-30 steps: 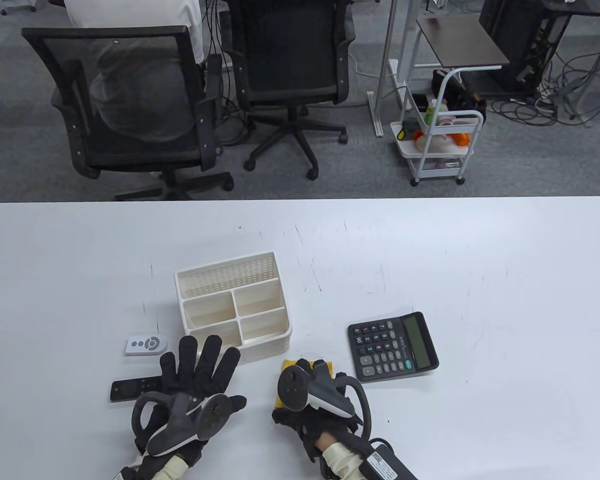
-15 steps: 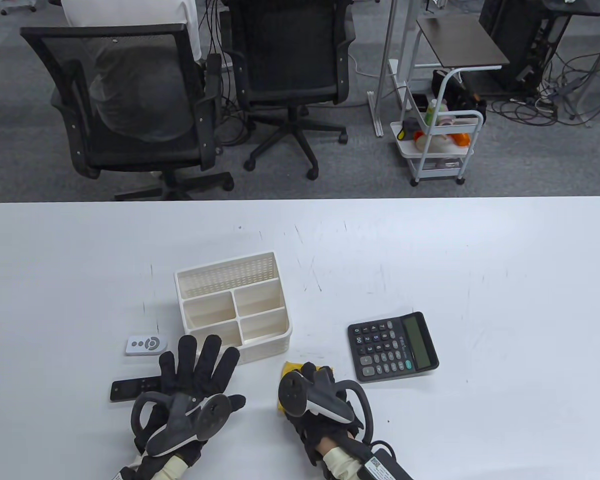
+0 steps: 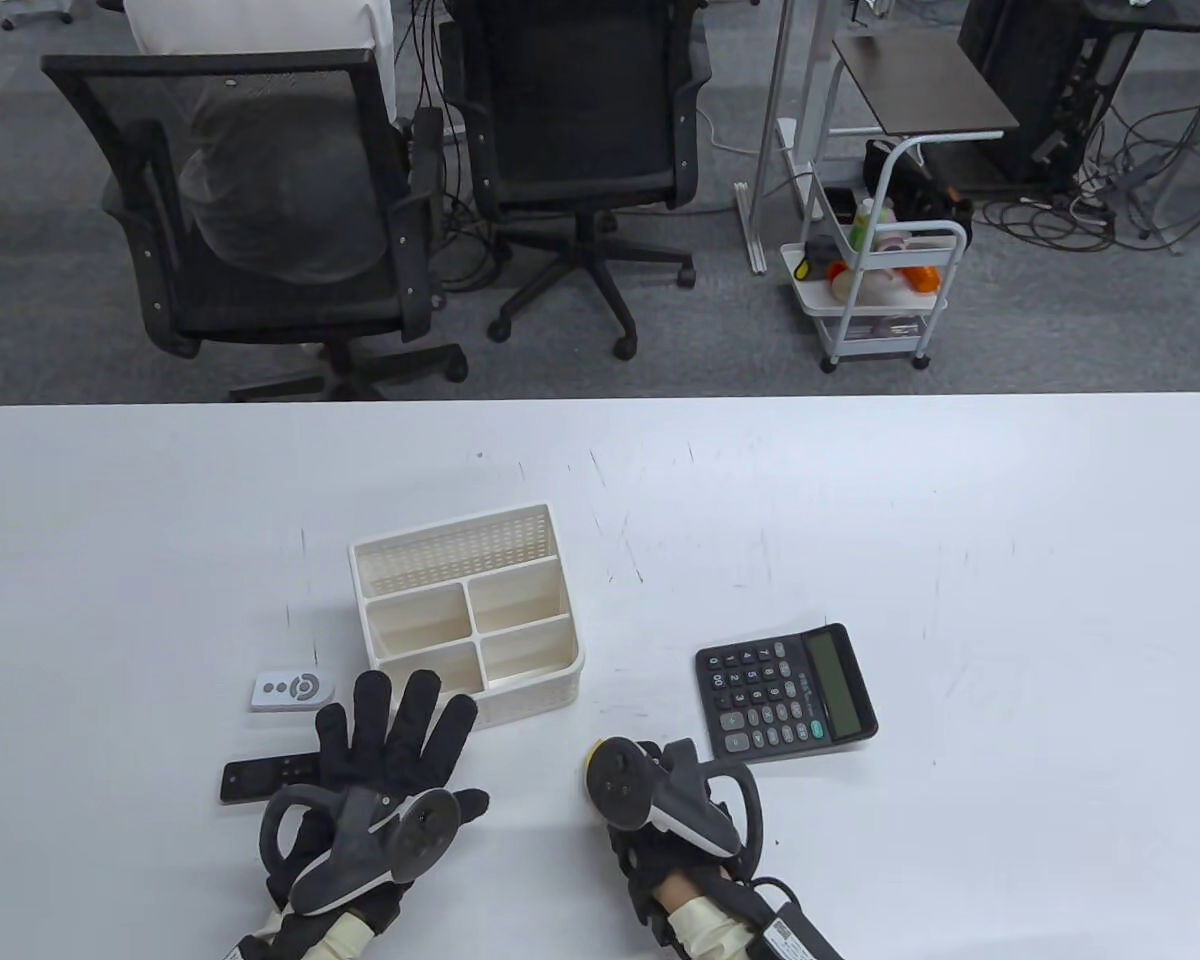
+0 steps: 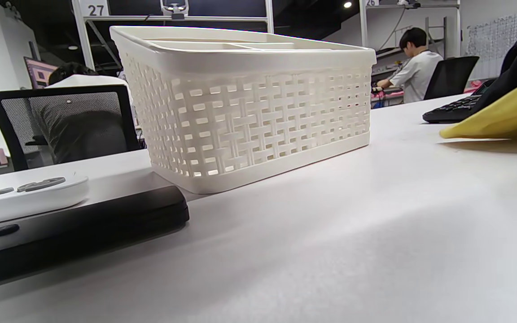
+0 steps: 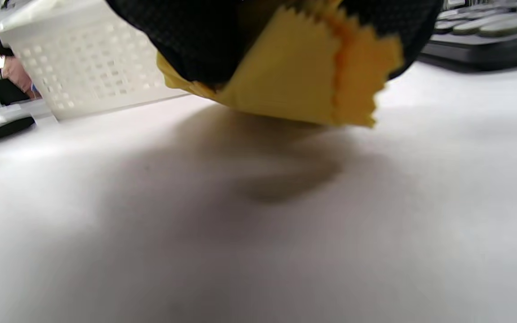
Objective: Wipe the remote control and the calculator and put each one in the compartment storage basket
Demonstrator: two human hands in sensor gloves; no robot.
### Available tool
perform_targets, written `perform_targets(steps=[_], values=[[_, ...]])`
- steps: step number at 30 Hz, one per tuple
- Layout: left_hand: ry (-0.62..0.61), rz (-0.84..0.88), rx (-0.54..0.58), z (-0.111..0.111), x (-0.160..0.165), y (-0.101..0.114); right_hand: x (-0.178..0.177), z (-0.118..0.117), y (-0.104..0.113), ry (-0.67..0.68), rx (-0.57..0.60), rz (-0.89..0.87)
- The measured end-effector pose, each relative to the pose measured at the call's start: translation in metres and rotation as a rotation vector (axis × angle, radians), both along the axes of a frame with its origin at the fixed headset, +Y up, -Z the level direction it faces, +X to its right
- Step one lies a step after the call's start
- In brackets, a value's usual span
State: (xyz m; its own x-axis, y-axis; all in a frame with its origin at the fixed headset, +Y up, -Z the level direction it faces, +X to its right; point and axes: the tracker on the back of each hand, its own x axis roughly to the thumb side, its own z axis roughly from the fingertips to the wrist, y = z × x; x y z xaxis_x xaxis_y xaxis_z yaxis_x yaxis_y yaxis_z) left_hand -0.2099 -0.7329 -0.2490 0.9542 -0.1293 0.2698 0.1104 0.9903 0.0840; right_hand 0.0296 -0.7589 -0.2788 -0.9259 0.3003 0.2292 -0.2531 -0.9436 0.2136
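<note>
Near the front edge of the white table [image 3: 860, 520] the right hand [image 3: 660, 800] clutches a yellow cloth [image 5: 303, 76], gathered up in its curled fingers and lifted just clear of the surface – the right wrist view shows a shadow under its hanging zigzag-cut corner. The left hand [image 3: 380, 770] lies flat with fingers spread and straight, grasping nothing, its fingers over the right end of a long black remote [image 3: 265, 778]. Judging by this, the wiping has not begun: the cloth is only now in hand, and both compartments-worth of work lies ahead. The next move calls for picking one item, steadying it and rubbing the cloth across it; the calculator [image 3: 786, 692] sits just beside the right hand, up and to its right, the black remote under the left. A smaller white remote [image 3: 293, 688] with grey buttons lies just beyond the black one, left of the basket [image 3: 550, 690]. The basket is cream plastic with woven-look pierced walls, divided into one long rear compartment and four smaller ones, all holding nothing. The calculator is hard black plastic, with raised keys and a grey display; the cloth looks thin and soft.
</note>
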Motion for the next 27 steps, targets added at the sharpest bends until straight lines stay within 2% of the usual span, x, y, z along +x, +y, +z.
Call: perform_targets(steps=[7,14,27], values=[[0.007,-0.001,-0.018,-0.001,-0.001,-0.001,0.022,0.001,0.021,-0.06,0.004,-0.288],[0.016,0.012,-0.022,-0.001,-0.004,0.001,0.027,0.007,0.026,-0.062,0.107,-0.581],[0.063,0.044,-0.005,-0.002,-0.019,0.008,0.015,0.029,0.041,-0.005,0.346,-0.721]])
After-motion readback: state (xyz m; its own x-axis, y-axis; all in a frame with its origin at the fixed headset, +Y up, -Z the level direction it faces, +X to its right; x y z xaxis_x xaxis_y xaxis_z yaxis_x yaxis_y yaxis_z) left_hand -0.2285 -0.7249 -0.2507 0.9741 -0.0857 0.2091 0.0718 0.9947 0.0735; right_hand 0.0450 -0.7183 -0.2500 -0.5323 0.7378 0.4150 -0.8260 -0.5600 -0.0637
